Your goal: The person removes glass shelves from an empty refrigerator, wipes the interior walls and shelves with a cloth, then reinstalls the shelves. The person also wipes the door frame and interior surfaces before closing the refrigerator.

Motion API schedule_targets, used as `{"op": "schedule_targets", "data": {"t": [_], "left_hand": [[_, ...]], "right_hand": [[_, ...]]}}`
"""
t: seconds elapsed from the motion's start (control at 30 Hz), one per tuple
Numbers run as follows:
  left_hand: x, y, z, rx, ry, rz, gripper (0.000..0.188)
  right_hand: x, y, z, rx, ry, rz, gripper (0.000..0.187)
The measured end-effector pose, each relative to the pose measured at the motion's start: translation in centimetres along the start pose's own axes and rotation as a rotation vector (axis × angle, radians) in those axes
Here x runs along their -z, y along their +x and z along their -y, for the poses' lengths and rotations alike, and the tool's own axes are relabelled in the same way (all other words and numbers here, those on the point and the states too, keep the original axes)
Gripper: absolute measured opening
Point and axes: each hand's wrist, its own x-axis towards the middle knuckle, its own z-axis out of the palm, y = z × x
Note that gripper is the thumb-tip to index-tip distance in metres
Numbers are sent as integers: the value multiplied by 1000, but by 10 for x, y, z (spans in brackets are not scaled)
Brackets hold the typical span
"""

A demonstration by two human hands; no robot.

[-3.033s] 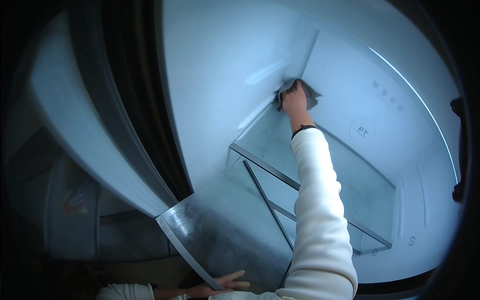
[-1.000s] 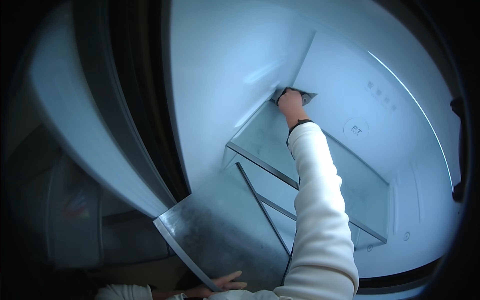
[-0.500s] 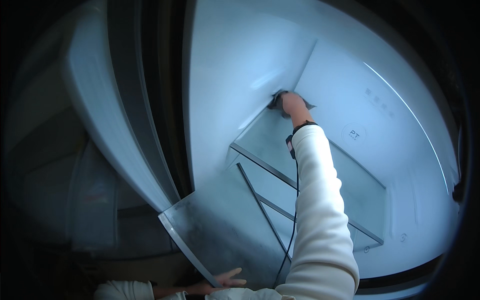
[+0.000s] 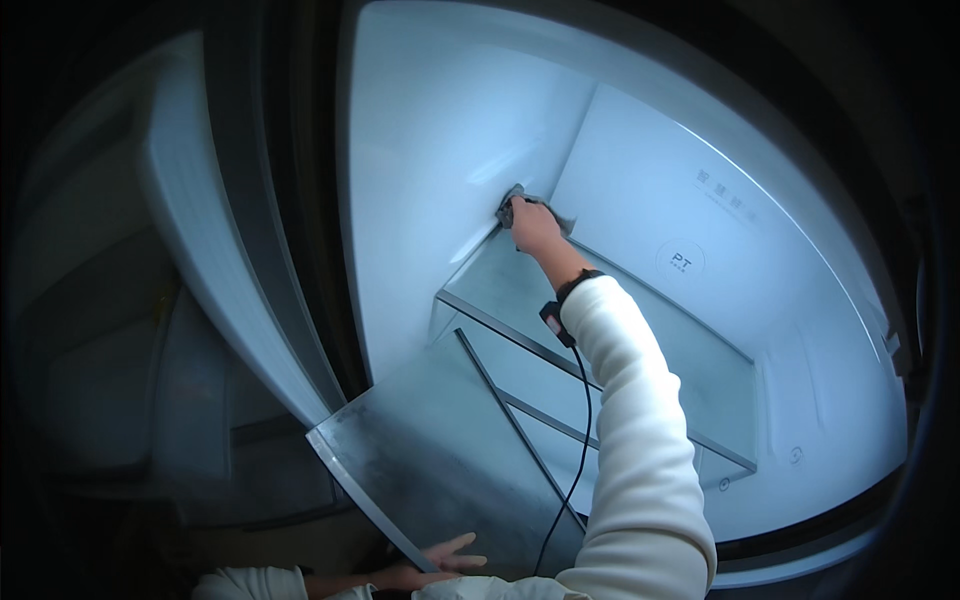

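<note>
The grey cloth (image 4: 508, 210) is bunched beneath the fingers of the right hand (image 4: 537, 225), its thicker fold at 10 o'clock from the knuckles and a loose corner out at 3 o'clock; those fingers are curled together, clamped on it, at the corner where the fridge's side wall (image 4: 440, 130) nears the back wall (image 4: 640, 190), just above the glass shelf (image 4: 650, 335). The right arm, in a white sleeve (image 4: 640, 440), enters from 5 o'clock and stretches almost straight, with a dark wristband (image 4: 580, 284); a small black box (image 4: 554, 322) hangs at 7 o'clock from the band, its cord (image 4: 588, 400) trailing toward 6 o'clock. The left hand (image 4: 435, 562) is at 6 o'clock, beside the metal-edged glass panel (image 4: 425, 440), fingers spread apart; whether it grips the edge I cannot tell. From the right hand, the side wall closes off 10 o'clock, bare shelf opens toward 4 o'clock, and the shelf's front strip (image 4: 520, 328) crosses at 5 o'clock.
</note>
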Motion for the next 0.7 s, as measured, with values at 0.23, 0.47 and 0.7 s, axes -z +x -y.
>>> {"op": "schedule_targets", "data": {"t": [0.23, 0.47, 0.7], "left_hand": [[-17, -9, -21, 49, -13, -24, 78], [-55, -20, -64, 106, -45, -71, 80], [-54, -23, -68, 154, -53, -91, 83]], "right_hand": [[12, -32, 30, 55, 76, 50, 33], [54, -150, 112, 652, 505, 258, 26], [49, -119, 59, -64, 547, -221, 34]]}}
